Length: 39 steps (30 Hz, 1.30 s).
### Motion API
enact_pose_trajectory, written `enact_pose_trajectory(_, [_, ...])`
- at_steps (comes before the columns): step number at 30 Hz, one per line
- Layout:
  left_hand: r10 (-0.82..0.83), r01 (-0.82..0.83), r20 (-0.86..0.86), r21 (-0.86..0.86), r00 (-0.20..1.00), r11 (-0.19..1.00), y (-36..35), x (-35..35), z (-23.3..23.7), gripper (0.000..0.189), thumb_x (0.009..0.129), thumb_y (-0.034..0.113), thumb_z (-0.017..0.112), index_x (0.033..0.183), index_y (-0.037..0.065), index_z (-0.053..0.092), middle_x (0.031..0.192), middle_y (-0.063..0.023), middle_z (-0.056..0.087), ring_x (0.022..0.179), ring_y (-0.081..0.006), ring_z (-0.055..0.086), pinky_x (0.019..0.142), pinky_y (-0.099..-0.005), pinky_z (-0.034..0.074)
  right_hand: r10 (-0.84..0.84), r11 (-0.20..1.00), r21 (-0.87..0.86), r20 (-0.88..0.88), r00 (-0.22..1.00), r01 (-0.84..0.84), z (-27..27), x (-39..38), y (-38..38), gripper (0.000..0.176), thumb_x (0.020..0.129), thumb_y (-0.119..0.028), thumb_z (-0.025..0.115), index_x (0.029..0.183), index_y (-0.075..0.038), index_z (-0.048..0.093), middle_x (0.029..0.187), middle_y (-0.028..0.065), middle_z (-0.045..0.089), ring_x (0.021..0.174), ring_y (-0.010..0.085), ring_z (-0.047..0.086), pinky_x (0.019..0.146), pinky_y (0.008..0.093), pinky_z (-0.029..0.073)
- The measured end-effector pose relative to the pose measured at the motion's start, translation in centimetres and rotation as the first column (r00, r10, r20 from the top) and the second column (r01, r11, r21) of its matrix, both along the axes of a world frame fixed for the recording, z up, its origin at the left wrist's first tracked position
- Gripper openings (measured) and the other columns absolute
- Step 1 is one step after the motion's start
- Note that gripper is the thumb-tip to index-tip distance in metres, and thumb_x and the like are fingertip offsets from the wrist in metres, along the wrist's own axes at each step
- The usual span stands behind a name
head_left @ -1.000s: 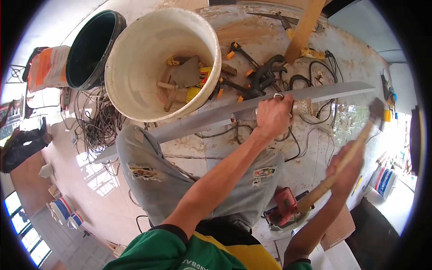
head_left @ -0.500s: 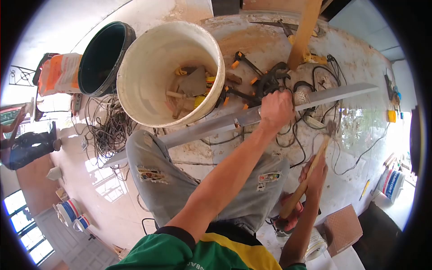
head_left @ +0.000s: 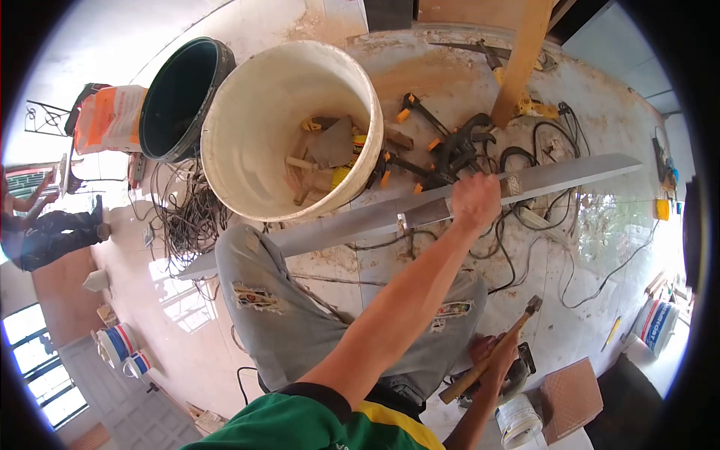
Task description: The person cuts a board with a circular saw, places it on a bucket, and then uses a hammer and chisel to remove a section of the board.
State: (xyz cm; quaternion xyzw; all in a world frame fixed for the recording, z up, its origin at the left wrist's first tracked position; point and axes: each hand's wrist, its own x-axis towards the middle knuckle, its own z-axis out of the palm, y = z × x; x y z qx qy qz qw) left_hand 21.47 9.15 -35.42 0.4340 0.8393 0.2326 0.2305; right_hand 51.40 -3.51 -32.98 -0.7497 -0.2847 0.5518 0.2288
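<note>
A long grey metal bar point(head_left: 337, 229) lies slantwise across the floor in front of my knees, its left part passing behind one knee. My left hand point(head_left: 476, 201) is closed over it, right of its middle, near a worn band around the bar. In my right hand point(head_left: 495, 358) is a hammer point(head_left: 491, 349) with a wooden handle, held low beside my right knee. Its small metal head points up and away from me, apart from the bar. Beyond the bar lie black clamps point(head_left: 461, 146) with orange pads.
A large white bucket point(head_left: 225, 112) holding tools stands beyond the bar, beside a dark bucket point(head_left: 154, 124). Tangled cable point(head_left: 187, 225) lies at left. A wooden plank point(head_left: 520, 67) rises at the top. A cardboard box point(head_left: 571, 397) sits at lower right. Another person point(head_left: 56, 232) is at far left.
My right hand has drawn the hammer back toward my body, away from the bar. My left hand keeps its hold on the bar. The whole view has shifted slightly.
</note>
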Motion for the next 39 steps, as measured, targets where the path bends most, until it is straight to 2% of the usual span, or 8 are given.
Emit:
enact_pose_trajectory(13, [-0.238, 0.253, -0.126, 0.122, 0.963, 0.96, -2.8, 0.9, 6.0, 0.024, 0.079, 0.027, 0.065, 0.079, 0.004, 0.062, 0.074, -0.0166, 0.067, 0.07, -0.0335, 0.067, 0.06, -0.0437, 0.054, -0.136, 0.976, -0.14, 0.202, 0.97, 0.166, -3.9, 0.3, -2.6, 0.051, 0.095, -0.056, 0.04, 0.075, -0.01, 0.051, 0.053, 0.003, 0.045, 0.043, 0.0155, 0.045, 0.039, 0.0306, 0.034])
enact_pose_trajectory(18, [-0.493, 0.542, -0.226, 0.39, 0.84, 0.744, -7.9, 6.9, 4.6, 0.024, 0.079, 0.027, 0.068, 0.072, 0.008, 0.055, 0.06, -0.0109, 0.059, 0.06, -0.028, 0.063, 0.054, -0.0404, 0.048, 0.413, 0.911, -0.151, 0.313, 0.855, -0.384, -10.9, 3.3, 0.1, 0.052, 0.095, -0.05, 0.046, 0.083, 0.0, 0.055, 0.064, 0.0078, 0.054, 0.06, 0.0239, 0.056, 0.058, 0.0415, 0.044])
enact_pose_trajectory(21, [-0.447, 0.531, -0.293, 0.551, 0.845, 0.643, -10.3, 6.4, 3.0, 0.022, 0.078, 0.024, 0.07, 0.073, 0.009, 0.054, 0.057, -0.0051, 0.054, 0.058, -0.0234, 0.058, 0.055, -0.0357, 0.046, 0.366, 0.372, 0.239, 0.85, 0.379, -0.897, -18.5, 6.9, -1.4, 0.031, 0.094, -0.029, 0.056, 0.088, 0.001, 0.048, 0.075, 0.0237, 0.061, 0.069, 0.0439, 0.058, 0.06, 0.0478, 0.046])
enact_pose_trajectory(24, [-0.482, 0.586, -0.343, 0.574, 0.806, 0.572, -11.8, 6.2, 2.5, 0.021, 0.077, 0.022, 0.071, 0.073, 0.011, 0.054, 0.058, -0.0017, 0.051, 0.058, -0.0205, 0.056, 0.055, -0.0311, 0.044, 0.315, 0.857, 0.241, 0.458, 0.831, -0.457, -19.7, 5.4, -2.6, 0.033, 0.096, -0.032, 0.055, 0.088, 0.0, 0.049, 0.076, 0.0262, 0.06, 0.074, 0.0445, 0.059, 0.064, 0.0496, 0.045])
enact_pose_trajectory(30, [-0.721, 0.744, -0.272, 0.462, 0.637, 0.483, -13.9, 6.4, 2.2, 0.022, 0.068, 0.023, 0.071, 0.081, 0.011, 0.058, 0.064, -0.0004, 0.054, 0.075, -0.0182, 0.058, 0.07, -0.0346, 0.043, 0.167, 0.762, 0.299, 0.766, 0.621, -0.574, -13.8, 2.4, 0.2, 0.049, 0.099, -0.039, 0.046, 0.121, 0.005, 0.052, 0.1, 0.0239, 0.063, 0.081, 0.04, 0.062, 0.074, 0.0399, 0.05])
enact_pose_trajectory(34, [-0.831, 0.851, -0.221, 0.264, 0.511, 0.453, -15.7, 6.4, 2.0, 0.026, 0.068, 0.022, 0.066, 0.091, 0.011, 0.059, 0.07, 0.0, 0.056, 0.081, -0.0186, 0.057, 0.075, -0.0363, 0.041, 0.475, 0.88, 0.21, -0.38, 0.794, -0.426, 3.9, -3.5, 0.5, 0.066, 0.093, -0.044, 0.054, 0.135, 0.005, 0.042, 0.121, 0.0271, 0.058, 0.101, 0.0391, 0.062, 0.084, 0.0377, 0.05])
enact_pose_trajectory(36, [-0.903, 0.929, -0.219, 0.053, 0.37, 0.367, -16.0, 6.1, 2.5, 0.027, 0.072, 0.018, 0.062, 0.098, 0.011, 0.06, 0.077, -0.0009, 0.059, 0.082, -0.0192, 0.057, 0.075, -0.0354, 0.04, 0.821, 0.388, 0.412, 0.252, 0.512, -0.825, 6.8, -6.5, -0.8, 0.071, 0.086, -0.043, 0.065, 0.135, 0.004, 0.043, 0.118, 0.0266, 0.06, 0.098, 0.0393, 0.064, 0.078, 0.0396, 0.052])
enact_pose_trajectory(39, [-0.894, 0.91, -0.18, 0.023, 0.411, 0.414, -17.2, 5.3, 3.5, 0.025, 0.074, 0.018, 0.059, 0.098, 0.009, 0.06, 0.09, -0.0035, 0.061, 0.089, -0.0205, 0.057, 0.079, -0.0356, 0.039, 0.787, 0.61, 0.099, 0.041, 0.616, -0.786, 7.3, -8.8, -2.2, 0.077, 0.078, -0.038, 0.074, 0.135, 0.004, 0.043, 0.114, 0.0247, 0.062, 0.105, 0.0341, 0.064, 0.086, 0.0377, 0.05])
